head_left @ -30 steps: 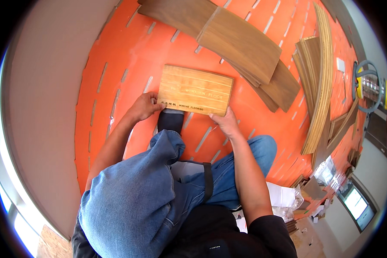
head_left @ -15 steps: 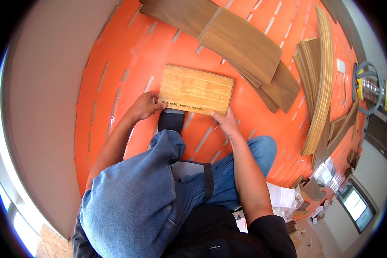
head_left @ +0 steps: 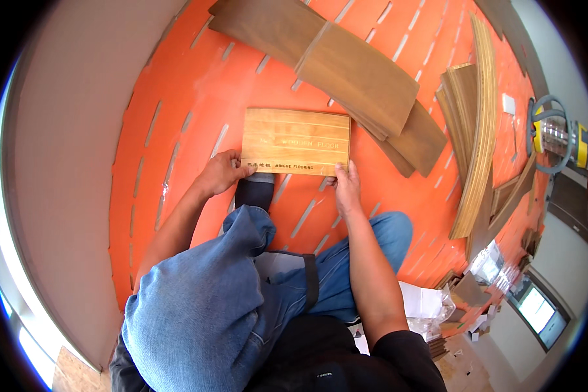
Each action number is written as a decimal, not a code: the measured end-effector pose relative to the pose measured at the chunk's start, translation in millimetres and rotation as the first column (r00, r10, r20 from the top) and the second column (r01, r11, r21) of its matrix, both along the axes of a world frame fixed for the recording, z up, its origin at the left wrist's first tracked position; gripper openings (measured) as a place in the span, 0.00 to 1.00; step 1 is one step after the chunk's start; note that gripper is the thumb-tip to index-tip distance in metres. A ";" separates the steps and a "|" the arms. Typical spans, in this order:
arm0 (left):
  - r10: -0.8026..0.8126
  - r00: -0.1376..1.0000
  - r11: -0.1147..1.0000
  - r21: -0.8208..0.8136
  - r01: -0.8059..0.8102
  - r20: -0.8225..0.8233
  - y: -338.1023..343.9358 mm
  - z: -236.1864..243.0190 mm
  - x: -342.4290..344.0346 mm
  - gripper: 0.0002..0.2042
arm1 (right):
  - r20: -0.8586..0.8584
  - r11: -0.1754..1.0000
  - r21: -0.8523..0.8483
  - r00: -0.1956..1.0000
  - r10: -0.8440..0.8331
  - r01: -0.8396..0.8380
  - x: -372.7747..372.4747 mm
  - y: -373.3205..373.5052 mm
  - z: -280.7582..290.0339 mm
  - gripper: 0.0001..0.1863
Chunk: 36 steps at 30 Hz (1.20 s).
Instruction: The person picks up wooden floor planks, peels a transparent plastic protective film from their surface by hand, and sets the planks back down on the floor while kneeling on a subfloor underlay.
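Grasped by the left hand [head_left: 222, 174] and right hand [head_left: 348, 188] along its edge away from the overlapping flat brown wooden planks [head_left: 364, 73], the honey-coloured rectangular wooden board [head_left: 296, 151] sat nearer the person than those planks, presumably gripped there to leave its face uncovered.

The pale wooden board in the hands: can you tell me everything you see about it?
The pale wooden board is a short, unbroken, yellow-brown rectangle, apparently wood, with lighter lines running lengthwise and printing on its face. Its long edges run nearly level across the picture. The left hand holds its lower left corner, the right hand its lower right, over the orange sheet.
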<state>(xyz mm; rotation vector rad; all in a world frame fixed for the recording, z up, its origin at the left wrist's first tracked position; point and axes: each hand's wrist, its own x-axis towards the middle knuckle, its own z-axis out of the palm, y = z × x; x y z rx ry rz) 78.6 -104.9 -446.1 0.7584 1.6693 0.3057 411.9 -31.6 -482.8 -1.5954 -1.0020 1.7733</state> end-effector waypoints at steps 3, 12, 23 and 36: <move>0.022 0.992 1.000 0.002 -0.023 0.123 -6.7 5.4 -16.0 0.25 | -0.031 0.999 0.029 0.999 -0.014 0.015 -15.8 3.8 20.1 0.16; -0.020 0.980 1.000 -0.008 0.022 0.196 -24.5 -6.4 -52.9 0.26 | -0.121 0.994 0.010 0.986 0.111 -0.111 -43.1 14.0 16.1 0.24; -0.587 0.683 0.796 -0.157 0.584 -0.434 -3.6 15.6 -16.0 0.18 | 0.773 0.791 0.339 0.630 0.075 -0.510 -54.4 28.2 20.8 0.17; -0.360 0.821 0.764 0.366 0.532 -0.442 46.6 -28.0 31.3 0.08 | 0.794 0.861 0.114 0.566 0.221 -0.496 -87.8 1.8 23.7 0.13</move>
